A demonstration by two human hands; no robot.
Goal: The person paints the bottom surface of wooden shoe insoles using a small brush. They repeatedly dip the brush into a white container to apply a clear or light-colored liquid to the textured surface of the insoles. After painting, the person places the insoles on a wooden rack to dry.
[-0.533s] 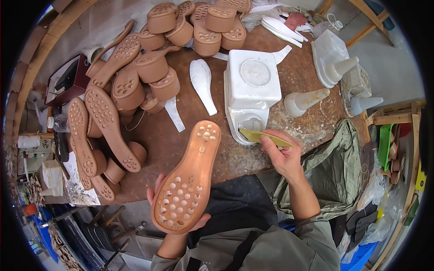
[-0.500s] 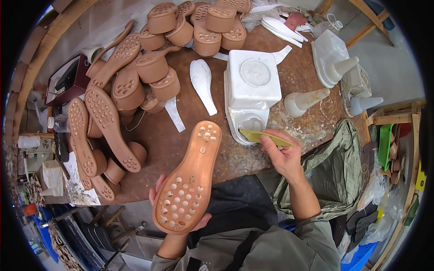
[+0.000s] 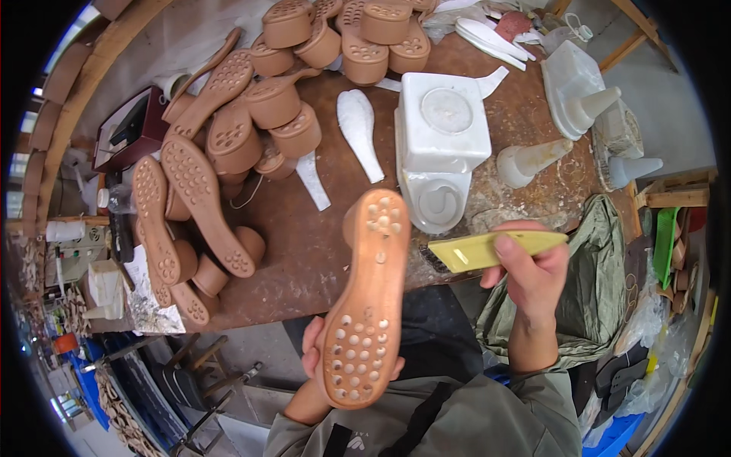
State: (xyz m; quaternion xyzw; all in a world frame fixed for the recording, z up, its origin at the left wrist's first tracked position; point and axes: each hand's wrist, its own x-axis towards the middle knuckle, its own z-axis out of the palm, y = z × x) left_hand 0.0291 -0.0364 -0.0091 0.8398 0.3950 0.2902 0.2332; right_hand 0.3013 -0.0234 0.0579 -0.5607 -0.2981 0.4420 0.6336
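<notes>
My left hand (image 3: 311,343) is wrapped round the back of a tan heeled shoe sole (image 3: 363,305). Its wet-looking, shiny face, dotted with round hollows, is turned up, heel end away from me. In my right hand (image 3: 539,280) is a flat yellow-green brush (image 3: 476,254), gripped between thumb and fingers. The brush's dark bristles point left, a little apart from the sole's heel end. Beyond them stands a white plastic dispenser (image 3: 445,137) with a round liquid-filled cup (image 3: 440,204) at its near end.
Many similar soles (image 3: 202,179) are piled at the left and back of the brown table (image 3: 297,247). A white insole (image 3: 358,126) lies mid-table. Cone-shaped nozzles (image 3: 533,161) and another white dispenser (image 3: 567,84) are on the right. Crumpled green fabric (image 3: 582,293) drapes over the front edge.
The brush has left the dispenser's cup and moved right and nearer, its bristles now showing. The sole has shifted right and stands more upright in the picture. The whole view has swung slightly.
</notes>
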